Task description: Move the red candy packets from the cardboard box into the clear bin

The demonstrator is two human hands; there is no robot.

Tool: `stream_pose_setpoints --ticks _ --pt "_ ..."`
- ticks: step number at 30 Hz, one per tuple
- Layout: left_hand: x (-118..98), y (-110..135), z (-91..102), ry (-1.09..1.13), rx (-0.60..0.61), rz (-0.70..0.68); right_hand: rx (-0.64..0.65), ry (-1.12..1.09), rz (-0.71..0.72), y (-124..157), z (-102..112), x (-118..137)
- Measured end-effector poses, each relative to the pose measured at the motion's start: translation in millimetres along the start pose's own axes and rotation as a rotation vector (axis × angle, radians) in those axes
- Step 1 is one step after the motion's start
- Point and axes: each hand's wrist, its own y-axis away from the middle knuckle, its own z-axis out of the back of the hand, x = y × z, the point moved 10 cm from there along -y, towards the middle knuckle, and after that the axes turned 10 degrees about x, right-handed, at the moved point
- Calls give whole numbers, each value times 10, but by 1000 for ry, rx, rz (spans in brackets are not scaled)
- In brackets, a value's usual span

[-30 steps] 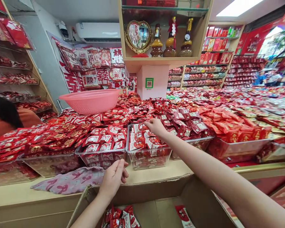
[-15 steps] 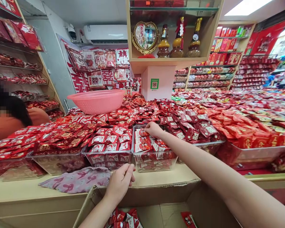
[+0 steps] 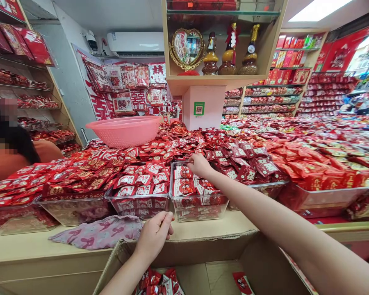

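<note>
My right hand (image 3: 200, 166) is over the far part of a clear plastic bin (image 3: 199, 217) of small red-and-white packets (image 3: 184, 186). Its fingers are bent down and pinched; whatever they grip is hidden behind the hand. My left hand (image 3: 156, 232) hovers above the near counter edge and the rim of an open cardboard box (image 3: 246, 246). Its fingers are curled with the thumb pressed against them, and their inside is out of sight. Inside the box lie a heap of red packets (image 3: 164, 282) at the left and a separate packet (image 3: 242, 282) at the right.
More packet-filled bins flank this one, including a clear bin (image 3: 137, 205) to its left. A patterned pink cloth (image 3: 98, 233) rests on the counter (image 3: 24, 248). Behind stand a pink plastic basket (image 3: 123, 131) and a pillar (image 3: 203, 98) under a display cabinet. A person (image 3: 46, 151) is at far left.
My right hand has shifted only slightly over the same bin, its fingers still bent down. My left hand keeps its place. The whole view has moved a little.
</note>
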Motion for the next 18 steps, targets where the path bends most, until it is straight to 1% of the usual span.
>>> stream_pose_setpoints --ticks 2,5,7,9,10,11,12,13,14,15,16,17,18 --pt "9 -6 -6 5 6 0 -32 18 75 116 63 127" --pt "17 -13 -14 4 11 -3 -1 32 183 245 60 300" --pt "14 -12 -16 -3 13 -6 23 26 209 308 101 361" --pt "5 -7 -14 -9 16 -8 25 5 212 424 222 411" --pt "-1 -4 -12 -10 17 -10 56 -46 235 524 262 461" --pt "-8 -3 -10 -10 18 -12 142 -132 289 662 239 545" --pt "-14 -2 -8 -9 18 -14 283 -240 362 850 139 657" --pt "-17 -2 -6 -8 18 -14 503 -381 467 1115 -57 814" --pt "-18 -4 -6 -6 18 -14 785 -496 569 1470 -332 970" --pt "-17 -5 -7 -4 17 -12 1061 -536 625 1861 -650 1055" --pt "-15 -7 -8 -3 17 -9 1233 -516 623 2174 -973 1050" --pt "-14 -7 -11 -2 18 -7 1337 -442 581 2409 -1328 975" --pt "-14 -7 -14 -1 20 -6 1264 -404 455 2440 -1645 837"
